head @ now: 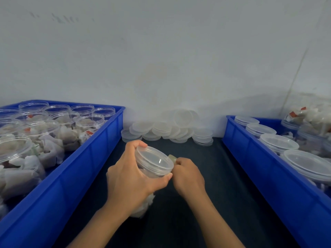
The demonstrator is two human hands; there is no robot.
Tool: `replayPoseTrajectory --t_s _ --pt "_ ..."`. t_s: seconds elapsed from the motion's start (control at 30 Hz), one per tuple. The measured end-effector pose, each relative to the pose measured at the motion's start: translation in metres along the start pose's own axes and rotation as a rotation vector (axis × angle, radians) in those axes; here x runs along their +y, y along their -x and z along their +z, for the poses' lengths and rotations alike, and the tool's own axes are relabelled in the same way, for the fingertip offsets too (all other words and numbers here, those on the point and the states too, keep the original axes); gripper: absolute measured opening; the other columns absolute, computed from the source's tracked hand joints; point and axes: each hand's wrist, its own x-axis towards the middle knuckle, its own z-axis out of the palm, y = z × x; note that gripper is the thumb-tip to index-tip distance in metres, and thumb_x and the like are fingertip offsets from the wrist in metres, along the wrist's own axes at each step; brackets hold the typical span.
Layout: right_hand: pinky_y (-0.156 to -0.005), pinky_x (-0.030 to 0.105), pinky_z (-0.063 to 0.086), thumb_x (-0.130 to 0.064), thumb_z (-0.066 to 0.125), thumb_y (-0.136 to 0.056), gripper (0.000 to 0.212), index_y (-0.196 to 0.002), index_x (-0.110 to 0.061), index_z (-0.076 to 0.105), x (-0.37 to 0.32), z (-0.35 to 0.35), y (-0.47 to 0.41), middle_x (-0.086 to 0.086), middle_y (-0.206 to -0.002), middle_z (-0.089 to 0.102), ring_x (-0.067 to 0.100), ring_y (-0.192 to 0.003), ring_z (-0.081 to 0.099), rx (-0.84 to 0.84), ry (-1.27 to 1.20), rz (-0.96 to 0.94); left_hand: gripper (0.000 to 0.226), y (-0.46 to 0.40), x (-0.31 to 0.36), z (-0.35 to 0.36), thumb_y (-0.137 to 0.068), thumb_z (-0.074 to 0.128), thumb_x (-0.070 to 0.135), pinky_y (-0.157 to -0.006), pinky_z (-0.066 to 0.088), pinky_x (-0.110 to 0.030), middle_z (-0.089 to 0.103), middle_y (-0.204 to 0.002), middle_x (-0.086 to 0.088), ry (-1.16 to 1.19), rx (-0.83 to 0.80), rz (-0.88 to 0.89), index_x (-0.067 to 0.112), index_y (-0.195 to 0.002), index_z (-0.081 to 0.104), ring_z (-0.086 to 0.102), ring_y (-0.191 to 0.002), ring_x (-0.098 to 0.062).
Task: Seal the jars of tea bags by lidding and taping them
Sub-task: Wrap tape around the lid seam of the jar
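Jar (152,169) with lid (154,159) on is tilted above the dark counter (223,185), between two blue crates (86,163). Left hand (129,176) wraps curled fingers around it. Right hand (188,174) pinches tape (172,157) beside the lid. Loose lids (166,130) lie behind.

A dark worktop (223,185) spreads beneath the grip, flanked by a blue crate (75,176) to its left and another blue crate (265,169) to its right, with a pale wall (161,51) rising beyond.
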Motion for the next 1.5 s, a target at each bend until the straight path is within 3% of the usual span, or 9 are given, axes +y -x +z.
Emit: replayPoseTrajectory --t_s 0.2,0.3,0.5,0.67,0.83,1.03,1.23,1.33,1.5 --pt "-0.085 0.039 0.05 -0.032 0.04 -0.098 0.029 -0.085 -0.019 0.063 0.003 -0.011 -0.026 0.003 -0.092 0.066 0.026 -0.088 0.063 0.005 0.057 0.1 0.074 0.031 0.019 0.001 -0.04 0.08 0.063 -0.076 0.053 -0.028 0.07 -0.094 0.017 0.383 -0.225 -0.034 0.042 -0.105 0.05 0.066 -0.087 0.001" --pt "-0.074 0.038 0.052 -0.033 0.046 -0.095 0.026 -0.081 -0.016 0.06 0.017 -0.011 -0.022 -0.003 -0.077 0.064 0.018 -0.074 0.06 0.039 0.06 -0.053 0.08 0.021 0.014 0.008 -0.035 0.07 0.07 -0.081 0.049 -0.019 0.066 -0.095 0.022 0.288 -0.153 -0.059 0.045 -0.108 0.046 0.062 -0.093 0.006" --pt "-0.079 0.039 0.049 -0.029 0.046 -0.094 0.021 -0.095 -0.014 0.061 0.021 0.002 -0.009 0.001 -0.088 0.064 0.019 -0.086 0.06 0.072 -0.073 -0.219 0.076 0.007 -0.003 0.01 -0.035 0.068 0.072 -0.075 0.047 -0.013 0.064 -0.093 0.026 0.33 -0.113 -0.139 0.044 -0.103 0.048 0.06 -0.089 0.011" --pt "-0.06 0.033 0.037 -0.026 0.044 -0.094 0.032 -0.084 0.001 0.056 0.02 0.002 -0.014 0.01 -0.075 0.06 0.016 -0.064 0.046 0.145 -0.063 -0.189 0.078 0.001 -0.009 0.012 -0.037 0.072 0.07 -0.088 0.053 -0.035 0.065 -0.099 0.019 0.364 -0.111 -0.15 0.043 -0.107 0.048 0.062 -0.095 0.002" --pt "-0.054 0.028 0.033 -0.032 0.044 -0.095 0.034 -0.067 -0.012 0.048 0.033 0.003 -0.008 -0.004 -0.061 0.051 0.011 -0.055 0.042 0.276 0.112 -0.297 0.076 0.0 -0.012 0.013 -0.039 0.074 0.068 -0.087 0.053 -0.033 0.064 -0.098 0.022 0.394 -0.109 -0.134 0.043 -0.107 0.049 0.062 -0.095 0.003" --pt "-0.082 0.031 0.038 -0.035 0.033 -0.101 0.023 -0.091 -0.02 0.047 0.057 0.018 -0.002 -0.001 -0.095 0.062 0.018 -0.087 0.055 0.169 0.442 -0.412 0.084 -0.003 -0.02 0.01 -0.042 0.08 0.056 -0.082 0.054 -0.024 0.064 -0.103 0.015 0.56 -0.122 -0.14 0.041 -0.116 0.044 0.064 -0.095 0.001" --pt "-0.098 0.03 0.031 -0.035 0.038 -0.098 0.021 -0.112 -0.019 0.042 0.062 0.023 -0.003 -0.003 -0.118 0.045 0.017 -0.107 0.042 0.154 0.531 -0.446 0.093 -0.006 -0.021 0.009 -0.041 0.084 0.044 -0.071 0.052 -0.013 0.062 -0.107 0.002 0.718 -0.165 -0.154 0.038 -0.122 0.038 0.068 -0.09 0.0" --pt "-0.099 0.032 0.034 -0.027 0.047 -0.097 0.012 -0.108 -0.021 0.048 0.061 0.021 0.001 -0.007 -0.113 0.052 0.013 -0.104 0.046 0.137 0.278 -0.49 0.094 -0.007 -0.023 0.009 -0.04 0.084 0.042 -0.068 0.052 -0.012 0.063 -0.106 0.003 0.765 -0.167 -0.172 0.033 -0.122 0.038 0.069 -0.088 -0.001" --pt "-0.093 0.032 0.05 -0.036 0.049 -0.093 0.035 -0.114 -0.012 0.063 0.035 0.011 0.011 0.001 -0.11 0.07 0.02 -0.108 0.063 -0.087 -0.925 -0.326 0.093 -0.009 -0.026 0.01 -0.039 0.085 0.044 -0.07 0.052 -0.012 0.062 -0.112 0.004 0.777 -0.189 -0.194 0.028 -0.12 0.042 0.067 -0.092 0.001"
